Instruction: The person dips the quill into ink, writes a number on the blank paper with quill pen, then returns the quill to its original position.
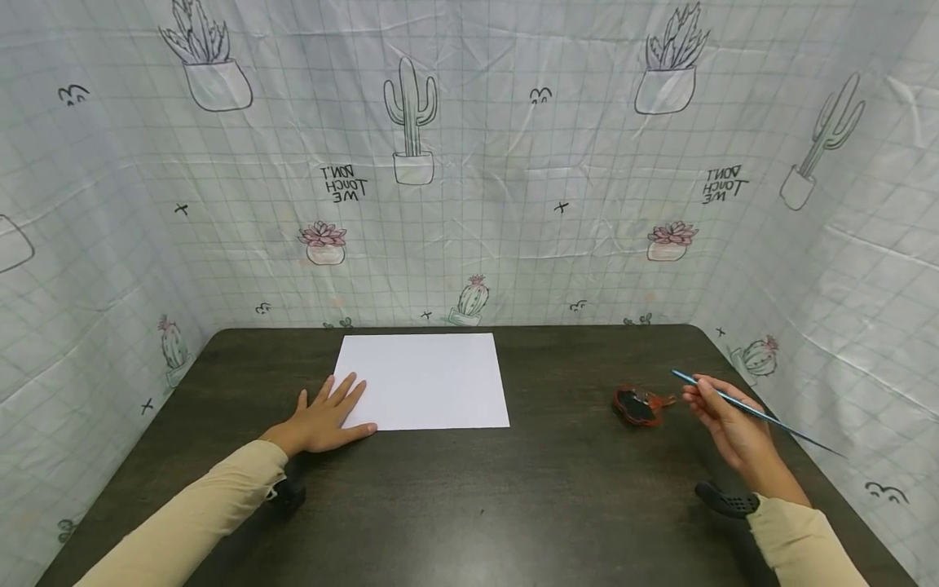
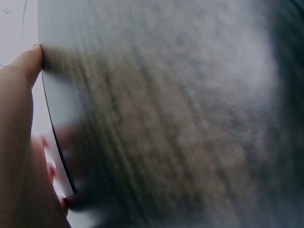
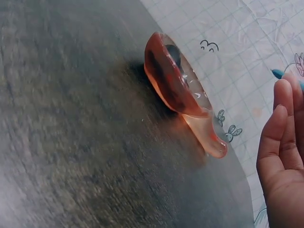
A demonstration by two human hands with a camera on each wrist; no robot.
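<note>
A white sheet of paper (image 1: pixel 425 381) lies on the dark tabletop. My left hand (image 1: pixel 323 418) rests with spread fingers on the sheet's left edge, and its thumb touches the near left corner. In my right hand (image 1: pixel 734 424), thumb and fingers pinch a slender blue paintbrush (image 1: pixel 766 417) above the table's right side. Its thin end points back toward the right sleeve. Just left of that hand, a small translucent red dish (image 3: pixel 166 85) with a short handle stands on the table, something dark inside it. Only the brush's teal tip shows in the right wrist view.
The dark wooden table (image 1: pixel 469 497) has rounded far corners. A white cloth (image 1: pixel 484 196) printed with cacti and grid lines hangs behind it and along both sides. Dark bands (image 1: pixel 726 499) sit at both wrists.
</note>
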